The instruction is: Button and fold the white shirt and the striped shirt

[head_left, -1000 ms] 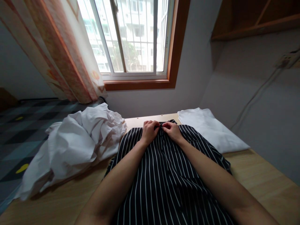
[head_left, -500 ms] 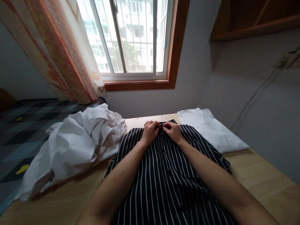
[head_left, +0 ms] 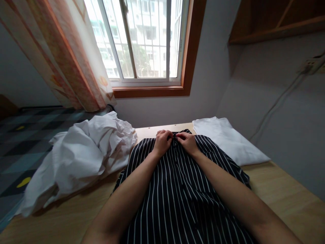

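A black shirt with white stripes (head_left: 167, 189) lies spread on the wooden table (head_left: 284, 189), its collar end toward the window. At the top of its front opening, my left hand (head_left: 163, 140) pinches the cloth near the collar. Just across from it, my right hand (head_left: 187, 141) is closed on the other side of the same spot, thumb and finger together. Only a small gap parts the two hands. Whatever small piece sits between the fingertips is too small to make out.
Crumpled white cloth (head_left: 78, 159) is heaped at the left, partly by the checked bedding (head_left: 22, 149). Folded white cloth (head_left: 228, 140) lies at the back right. Beyond the table are the wall, a window (head_left: 142, 44) and a curtain (head_left: 73, 61). A cable (head_left: 276, 101) hangs at right.
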{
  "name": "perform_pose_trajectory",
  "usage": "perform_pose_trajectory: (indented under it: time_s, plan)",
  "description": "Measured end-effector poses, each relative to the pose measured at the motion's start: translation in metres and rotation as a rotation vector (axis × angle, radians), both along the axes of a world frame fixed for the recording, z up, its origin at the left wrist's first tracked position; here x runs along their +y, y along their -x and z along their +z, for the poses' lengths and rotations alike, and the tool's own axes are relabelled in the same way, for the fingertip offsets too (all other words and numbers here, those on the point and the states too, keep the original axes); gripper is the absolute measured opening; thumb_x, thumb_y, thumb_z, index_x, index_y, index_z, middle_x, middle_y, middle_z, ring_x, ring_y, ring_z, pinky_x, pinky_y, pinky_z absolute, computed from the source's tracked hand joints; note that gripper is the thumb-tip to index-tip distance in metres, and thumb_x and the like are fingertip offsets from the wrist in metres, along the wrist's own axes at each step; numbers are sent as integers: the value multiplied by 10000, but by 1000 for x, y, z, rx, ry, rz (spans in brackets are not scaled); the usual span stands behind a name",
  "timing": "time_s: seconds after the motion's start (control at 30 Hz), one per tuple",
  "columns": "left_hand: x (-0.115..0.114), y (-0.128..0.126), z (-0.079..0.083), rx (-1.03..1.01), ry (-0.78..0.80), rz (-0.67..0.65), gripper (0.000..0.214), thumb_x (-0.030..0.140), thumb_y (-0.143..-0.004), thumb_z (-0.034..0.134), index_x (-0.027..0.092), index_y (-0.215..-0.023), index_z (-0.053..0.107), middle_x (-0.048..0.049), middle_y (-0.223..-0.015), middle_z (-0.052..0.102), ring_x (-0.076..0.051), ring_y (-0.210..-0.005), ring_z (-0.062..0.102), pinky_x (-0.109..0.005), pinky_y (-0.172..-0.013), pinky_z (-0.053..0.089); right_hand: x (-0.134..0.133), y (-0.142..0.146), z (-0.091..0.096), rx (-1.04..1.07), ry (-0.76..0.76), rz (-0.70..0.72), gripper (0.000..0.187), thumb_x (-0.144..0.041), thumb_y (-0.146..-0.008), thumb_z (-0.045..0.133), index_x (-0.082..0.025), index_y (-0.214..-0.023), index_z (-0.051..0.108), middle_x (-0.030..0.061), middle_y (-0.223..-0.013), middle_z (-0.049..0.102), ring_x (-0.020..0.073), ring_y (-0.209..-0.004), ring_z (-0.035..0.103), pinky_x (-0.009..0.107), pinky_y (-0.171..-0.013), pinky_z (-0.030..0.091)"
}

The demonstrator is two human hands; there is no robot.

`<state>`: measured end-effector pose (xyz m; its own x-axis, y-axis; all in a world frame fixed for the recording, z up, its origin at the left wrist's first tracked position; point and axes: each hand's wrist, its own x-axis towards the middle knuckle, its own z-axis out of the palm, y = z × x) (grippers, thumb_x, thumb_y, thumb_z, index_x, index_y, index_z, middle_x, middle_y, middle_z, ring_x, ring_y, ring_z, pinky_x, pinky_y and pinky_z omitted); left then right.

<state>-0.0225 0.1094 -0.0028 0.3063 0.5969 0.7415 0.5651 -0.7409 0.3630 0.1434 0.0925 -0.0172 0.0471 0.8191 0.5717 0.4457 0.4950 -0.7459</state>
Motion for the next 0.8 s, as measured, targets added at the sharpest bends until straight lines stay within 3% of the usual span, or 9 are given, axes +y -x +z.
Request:
perform_pose_trajectory:
  time_s: [0.2,0.3,0.4,0.53,0.8]
  plan:
    - [0,0,1,-16,15,-13,166,57,-772,615,216,-765,567,1,-776,643,-181,-798,583,-365,-840,465,3,-2,-2,61,93,79,125,-276,-722,664,-200,-810,711,39,-808,737,198,-744,683,345,-750,543]
    - [0,-1,2,-47,54,14,160,72,-770,634,213,-774,560,7,-778,652,-176,-791,598,-371,-850,463,2,-1,0,90,104,47,137,-299,-737,646,-192,-804,700,39,-788,727,192,-728,672,333,-732,532]
    - [0,-2,2,-38,83,37,155,88,-765,649,209,-775,553,2,-781,658,-180,-782,604,-379,-844,466,-2,3,3,99,119,44,188,-352,-773,628,-190,-846,693,42,-810,721,184,-740,661,319,-717,524]
    - [0,-2,0,-39,98,57,162,79,-758,649,209,-772,552,-1,-779,661,-186,-788,606,-386,-841,469,-2,8,3,120,186,51,312,-418,-687,733,-173,-870,677,52,-813,714,180,-719,655,314,-697,532]
    - [2,-1,-1,-80,78,117,154,99,-784,646,207,-760,538,-3,-762,639,-179,-756,582,-366,-829,463,14,1,-11,394,294,113,245,-354,-670,670,-168,-826,704,56,-834,741,195,-781,688,326,-752,547]
